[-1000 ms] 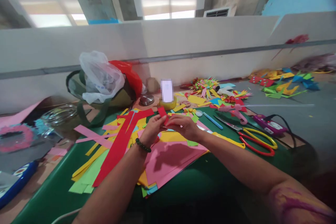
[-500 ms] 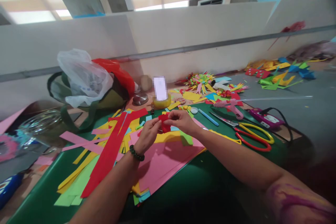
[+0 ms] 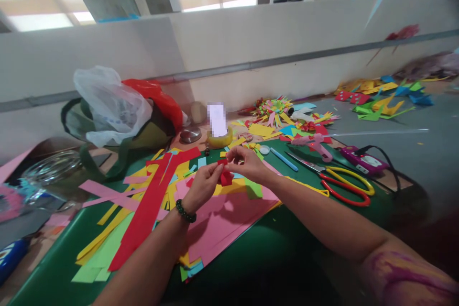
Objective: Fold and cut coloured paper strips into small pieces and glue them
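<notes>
A small folded piece of red paper [image 3: 225, 180] is held above the pink sheets, near the middle of the head view. My left hand [image 3: 205, 182] pinches it from the left between thumb and fingers. From the right, the curled fingertips of my right hand [image 3: 248, 162] close on its upper edge; the exact contact is partly hidden. Beneath both hands lies a stack of pink paper sheets [image 3: 222, 222] with yellow paper along its far edge. Long red paper strips [image 3: 143, 217] lie left of my left wrist.
Scissors [image 3: 344, 181], a light blue pen [image 3: 284, 159] and a pink glue gun [image 3: 317, 145] lie to the right, beside a purple power box [image 3: 364, 160]. A phone [image 3: 217, 120] leans by a yellow tape roll [image 3: 219, 141]. A bag [image 3: 158, 126] stands back left.
The red paper has turned more upright and hangs lower from my left fingers. My right fingers have shifted slightly to its upper right side. The camera view has moved a little.
</notes>
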A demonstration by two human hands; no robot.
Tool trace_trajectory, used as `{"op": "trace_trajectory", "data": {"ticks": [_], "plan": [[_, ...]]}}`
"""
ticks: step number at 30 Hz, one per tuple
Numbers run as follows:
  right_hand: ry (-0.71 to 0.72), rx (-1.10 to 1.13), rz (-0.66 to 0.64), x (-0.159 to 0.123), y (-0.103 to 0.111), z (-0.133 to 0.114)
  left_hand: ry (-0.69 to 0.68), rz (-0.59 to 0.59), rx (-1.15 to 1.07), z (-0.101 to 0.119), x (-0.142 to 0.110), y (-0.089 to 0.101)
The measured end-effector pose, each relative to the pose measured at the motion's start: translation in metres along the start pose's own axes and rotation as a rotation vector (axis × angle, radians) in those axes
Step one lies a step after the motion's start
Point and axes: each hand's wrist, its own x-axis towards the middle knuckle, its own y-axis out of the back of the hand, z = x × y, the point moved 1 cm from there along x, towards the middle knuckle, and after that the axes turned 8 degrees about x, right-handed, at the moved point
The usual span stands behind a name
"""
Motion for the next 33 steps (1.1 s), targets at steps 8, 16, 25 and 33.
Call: {"op": "trace_trajectory", "data": {"ticks": [8, 16, 25, 33], "plan": [[0.031, 0.164, 0.011, -0.0006, 0.0004, 0.0004, -0.029, -0.079, -0.006, 0.0036, -0.0032, -0.0027], [0.054, 0.173, 0.037, 0.0013, 0.0022, 0.0026, -0.023, -0.046, -0.032, 0.0031, -0.0023, -0.0053], [0.100, 0.125, 0.096, -0.0002, 0.0004, 0.0028, -0.059, -0.007, 0.014, 0.0049, -0.0027, -0.0064], [0.199, 0.099, 0.185, -0.0018, 0.0027, -0.0013, 0.029, -0.063, -0.018, 0.0040, -0.0006, -0.0048]]}}
